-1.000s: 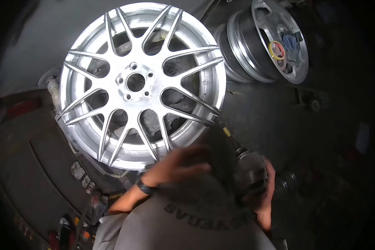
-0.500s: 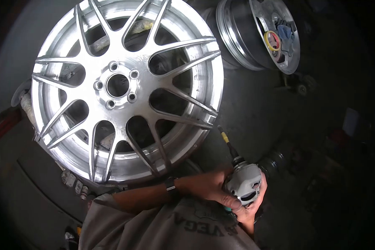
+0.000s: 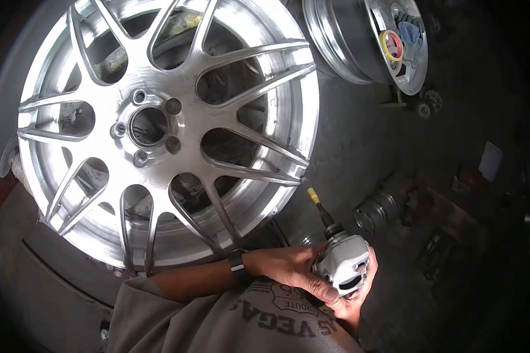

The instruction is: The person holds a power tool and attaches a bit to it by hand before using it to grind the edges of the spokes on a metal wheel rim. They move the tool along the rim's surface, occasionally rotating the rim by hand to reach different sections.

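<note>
Both hands are closed around a grey power tool [image 3: 344, 262], which looks like a die grinder. A dark neck leads to its narrow tip with a yellow band. My left hand [image 3: 285, 267], with a watch on the wrist, wraps the near-left side, its thumb pressed over the back. On the right and underneath, my right hand [image 3: 359, 294] grips the housing; some of its fingers are hidden. The tip points up and left, close to the outer rim of a large shiny multi-spoke wheel rim [image 3: 188, 76] but apart from its face.
Behind, at upper right, a second wheel rim [image 3: 335, 41] stands on its side, with yellow tape [image 3: 391, 46] and a blue cloth [image 3: 409, 32] on it. Metal coils [image 3: 374, 212] and a red object [image 3: 470, 176] lie in the dim area to the right.
The view has shifted, so the large wheel rim appears further left and slightly larger. The area on the right looks brighter. Both hands keep their hold on the power tool.
</note>
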Demonstrator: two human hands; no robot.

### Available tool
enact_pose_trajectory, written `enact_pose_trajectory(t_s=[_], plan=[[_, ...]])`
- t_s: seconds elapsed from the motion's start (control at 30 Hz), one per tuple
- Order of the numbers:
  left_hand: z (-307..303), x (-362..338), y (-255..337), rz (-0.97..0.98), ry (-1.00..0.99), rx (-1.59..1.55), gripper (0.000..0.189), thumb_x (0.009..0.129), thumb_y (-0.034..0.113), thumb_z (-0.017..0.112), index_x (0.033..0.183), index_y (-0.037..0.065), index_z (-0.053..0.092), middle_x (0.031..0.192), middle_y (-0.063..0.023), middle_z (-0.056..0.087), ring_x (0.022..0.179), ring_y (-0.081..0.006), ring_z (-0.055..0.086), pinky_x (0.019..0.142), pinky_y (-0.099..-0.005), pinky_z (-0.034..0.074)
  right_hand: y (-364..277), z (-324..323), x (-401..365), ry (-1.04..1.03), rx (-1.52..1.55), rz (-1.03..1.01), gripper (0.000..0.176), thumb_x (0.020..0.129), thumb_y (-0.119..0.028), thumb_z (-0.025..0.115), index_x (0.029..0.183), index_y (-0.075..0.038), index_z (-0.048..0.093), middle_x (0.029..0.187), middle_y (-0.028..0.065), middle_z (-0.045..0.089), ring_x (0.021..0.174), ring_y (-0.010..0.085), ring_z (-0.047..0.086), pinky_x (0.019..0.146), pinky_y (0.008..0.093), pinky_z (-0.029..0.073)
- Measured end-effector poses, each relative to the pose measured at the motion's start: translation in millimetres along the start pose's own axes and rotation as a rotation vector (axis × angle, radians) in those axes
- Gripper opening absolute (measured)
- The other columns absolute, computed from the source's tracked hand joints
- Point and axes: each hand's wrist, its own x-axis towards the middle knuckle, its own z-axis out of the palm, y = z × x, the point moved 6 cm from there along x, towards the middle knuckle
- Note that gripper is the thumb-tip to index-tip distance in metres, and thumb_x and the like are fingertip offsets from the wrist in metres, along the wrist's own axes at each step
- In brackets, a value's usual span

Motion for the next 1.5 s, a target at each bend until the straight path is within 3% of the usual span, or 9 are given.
enact_pose_trajectory(t_s=[0.37,0.43,0.53,0.87,1.03,1.13,1.5], plan=[[-5.5,-1.1,0.0,-0.036,-0.032,0.025,0.085,0.081,0.039,0.085,0.14,-0.002,0.04,0.128,-0.012,0.06,0.121,-0.021,0.054,0.105,-0.0342,0.043,6.0,-2.1,-3.1,0.045,-0.007,0.068,0.114,0.068,-0.038,0.094,0.15,0.002,0.025,0.131,0.0229,0.053,0.113,0.0304,0.06,0.095,0.0434,0.051],[-8.3,-4.2,-2.3,0.003,0.038,0.051,0.068,0.079,0.037,0.087,0.127,-0.001,0.057,0.114,-0.0092,0.068,0.11,-0.02,0.061,0.096,-0.0342,0.048,6.6,-1.5,-3.7,0.037,0.0,0.063,0.115,0.068,-0.041,0.094,0.149,0.003,0.026,0.13,0.023,0.054,0.114,0.03,0.06,0.097,0.0436,0.05],[-7.5,-6.0,-2.7,0.028,0.055,0.037,0.065,0.079,0.036,0.086,0.126,-0.001,0.059,0.113,-0.0093,0.068,0.109,-0.0195,0.062,0.096,-0.0341,0.048,5.0,0.8,-1.4,0.01,-0.035,0.042,0.116,0.067,-0.043,0.094,0.149,0.004,0.026,0.13,0.0229,0.054,0.114,0.0296,0.06,0.098,0.0433,0.049],[-2.4,-14.4,11.5,0.062,0.067,-0.013,0.061,0.082,0.03,0.085,0.127,-0.001,0.057,0.114,-0.0086,0.067,0.11,-0.0177,0.06,0.095,-0.0338,0.048,-0.4,1.7,9.3,-0.053,-0.116,0.026,0.119,0.065,-0.052,0.092,0.147,0.007,0.029,0.131,0.0223,0.053,0.116,0.0301,0.059,0.101,0.0424,0.047],[-5.3,-14.0,15.1,0.178,0.13,-0.001,0.06,0.083,0.03,0.085,0.126,-0.001,0.057,0.11,-0.0066,0.068,0.105,-0.0156,0.061,0.093,-0.032,0.049,3.1,1.0,14.1,-0.053,-0.111,0.067,0.121,0.063,-0.053,0.093,0.147,0.006,0.031,0.133,0.0221,0.052,0.118,0.0304,0.058,0.101,0.0433,0.047],[-6.8,-11.4,3.1,0.065,0.1,-0.025,0.059,0.083,0.03,0.085,0.125,-0.001,0.057,0.11,-0.006,0.068,0.104,-0.0139,0.061,0.092,-0.0308,0.049,0.9,-0.6,13.6,-0.004,-0.093,0.111,0.12,0.062,-0.053,0.093,0.147,0.005,0.031,0.133,0.0218,0.052,0.119,0.0303,0.057,0.101,0.0435,0.047],[-1.9,-10.6,19.6,0.113,0.1,-0.039,0.064,0.082,0.031,0.086,0.129,0.0,0.054,0.113,-0.0063,0.066,0.107,-0.015,0.06,0.095,-0.0318,0.048,-5.2,-0.4,18.6,-0.05,-0.083,0.135,0.122,0.061,-0.055,0.093,0.147,0.006,0.032,0.134,0.0219,0.053,0.12,0.0295,0.058,0.101,0.0425,0.047]])
